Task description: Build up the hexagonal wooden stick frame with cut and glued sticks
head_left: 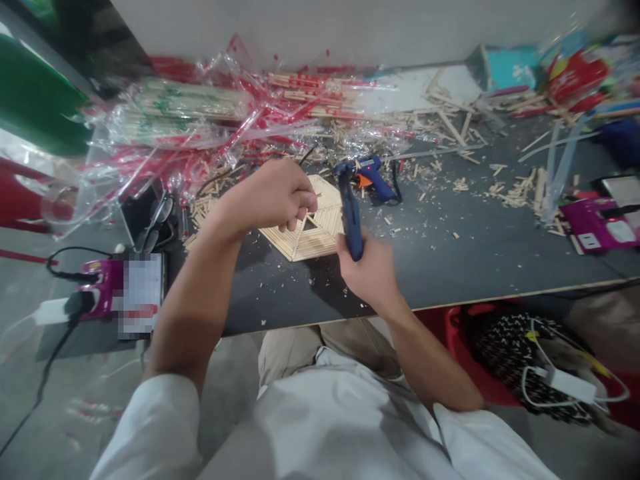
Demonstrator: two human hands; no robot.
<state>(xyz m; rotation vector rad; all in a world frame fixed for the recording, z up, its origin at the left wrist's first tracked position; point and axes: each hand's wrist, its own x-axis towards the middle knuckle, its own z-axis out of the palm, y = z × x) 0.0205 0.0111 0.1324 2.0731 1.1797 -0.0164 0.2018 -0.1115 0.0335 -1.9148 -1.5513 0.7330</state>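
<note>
My left hand (287, 195) is closed in a pinch above the left part of a many-sided panel (320, 248) built from thin wooden sticks. The panel lies flat on the table and has a small opening near its middle. What the left fingertips pinch is too small to tell. My right hand (369, 270) is wrapped round a dark blue hand tool (351, 220), held upright at the panel's right edge; its exact kind is unclear. Just behind it lies a blue glue gun (377, 179) with an orange trigger.
Plastic-wrapped bundles of chopsticks (195, 103) fill the back left. Cut stick pieces (517, 190) are scattered to the right. A pair of glasses (159, 217), a phone (143, 293) and a purple power strip (103, 283) lie left; another purple power strip (600, 223) is far right.
</note>
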